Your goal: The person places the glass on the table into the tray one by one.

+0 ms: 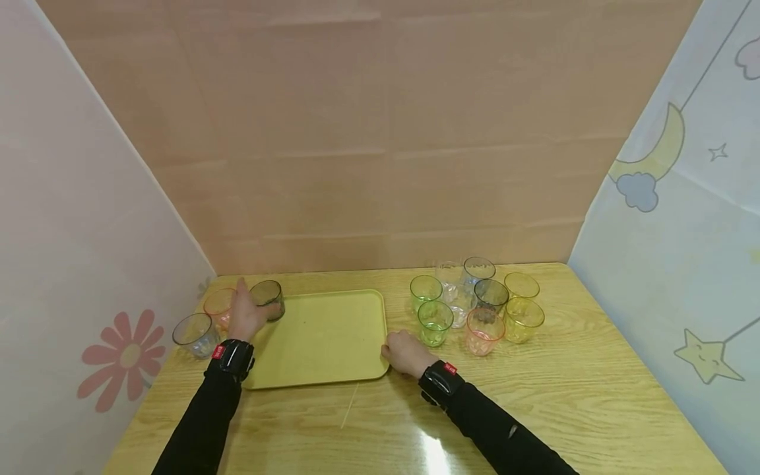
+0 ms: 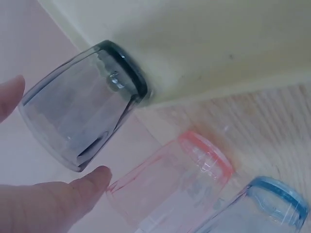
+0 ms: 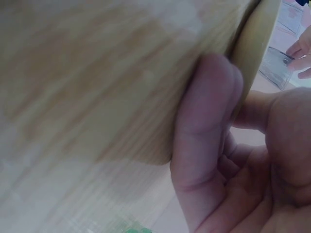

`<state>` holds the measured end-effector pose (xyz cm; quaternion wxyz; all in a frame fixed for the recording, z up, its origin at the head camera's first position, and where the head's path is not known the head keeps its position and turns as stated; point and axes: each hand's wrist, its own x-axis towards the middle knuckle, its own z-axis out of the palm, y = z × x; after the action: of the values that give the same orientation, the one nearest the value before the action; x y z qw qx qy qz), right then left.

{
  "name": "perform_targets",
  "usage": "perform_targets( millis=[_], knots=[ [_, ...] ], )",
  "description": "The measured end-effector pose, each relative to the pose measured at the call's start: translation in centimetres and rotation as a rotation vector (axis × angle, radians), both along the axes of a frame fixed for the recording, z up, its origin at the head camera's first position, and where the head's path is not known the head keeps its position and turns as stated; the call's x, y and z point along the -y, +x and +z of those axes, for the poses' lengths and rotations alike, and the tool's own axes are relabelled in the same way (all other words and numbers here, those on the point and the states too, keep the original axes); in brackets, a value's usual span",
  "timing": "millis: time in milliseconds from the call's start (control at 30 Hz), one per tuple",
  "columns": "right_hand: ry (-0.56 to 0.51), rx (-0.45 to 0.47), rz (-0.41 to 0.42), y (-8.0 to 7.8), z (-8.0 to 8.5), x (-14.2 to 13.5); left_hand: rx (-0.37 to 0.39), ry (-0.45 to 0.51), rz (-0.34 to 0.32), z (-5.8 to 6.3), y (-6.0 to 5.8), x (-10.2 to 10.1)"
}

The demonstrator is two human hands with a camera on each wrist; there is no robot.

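My left hand [image 1: 245, 313] is spread around a dark grey glass [image 1: 267, 298] at the far left corner of a yellow tray [image 1: 320, 336]. In the left wrist view, a thumb [image 2: 92, 187] and a fingertip [image 2: 9, 97] flank the grey glass [image 2: 77, 107], with gaps between them and its wall. A pink-rimmed glass [image 1: 220, 302] and a blue-tinted clear glass [image 1: 198, 335] stand left of the tray. My right hand [image 1: 410, 353] pinches the tray's right edge; in the right wrist view its fingers [image 3: 209, 111] lie against the outside of the tray rim [image 3: 255, 43].
Right of the tray several glasses stand close together: green [image 1: 435, 320], clear [image 1: 459, 300], grey [image 1: 491, 293], pink [image 1: 485, 332] and yellow [image 1: 524, 320]. A brown panel [image 1: 386, 165] rises behind the wooden table [image 1: 534, 402]. Patterned sheets flank both sides.
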<state>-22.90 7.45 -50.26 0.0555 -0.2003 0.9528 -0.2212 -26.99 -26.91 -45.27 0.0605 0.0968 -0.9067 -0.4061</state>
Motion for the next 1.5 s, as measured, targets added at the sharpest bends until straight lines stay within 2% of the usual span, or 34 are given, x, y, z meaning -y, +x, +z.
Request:
perform_targets(
  millis=[267,500,733,933,1267,1400,1500],
  knots=[
    [-0.006,0.013,-0.008,-0.1,0.0,0.1,-0.104,0.001,0.040,0.5,0.5,0.1],
    [-0.025,0.007,-0.003,-0.1,0.1,-0.1,-0.181,0.041,0.068,0.9,1.3,0.3],
    [-0.037,0.025,-0.015,-0.1,0.3,-0.1,-0.302,0.155,0.080,0.9,2.1,0.1],
    [-0.047,0.049,-0.004,-0.1,0.2,0.0,-0.315,0.177,0.086,0.7,3.4,0.5],
    [-0.054,0.080,-0.005,-0.2,0.2,0.0,-0.397,0.246,0.197,1.3,6.0,1.8],
    [-0.042,0.067,0.000,-0.2,0.3,0.0,-0.415,0.219,0.238,1.2,6.7,2.2],
    [-0.037,0.052,-0.003,-0.1,0.4,-0.1,-0.429,0.161,0.265,1.0,6.9,2.5]
  ],
)
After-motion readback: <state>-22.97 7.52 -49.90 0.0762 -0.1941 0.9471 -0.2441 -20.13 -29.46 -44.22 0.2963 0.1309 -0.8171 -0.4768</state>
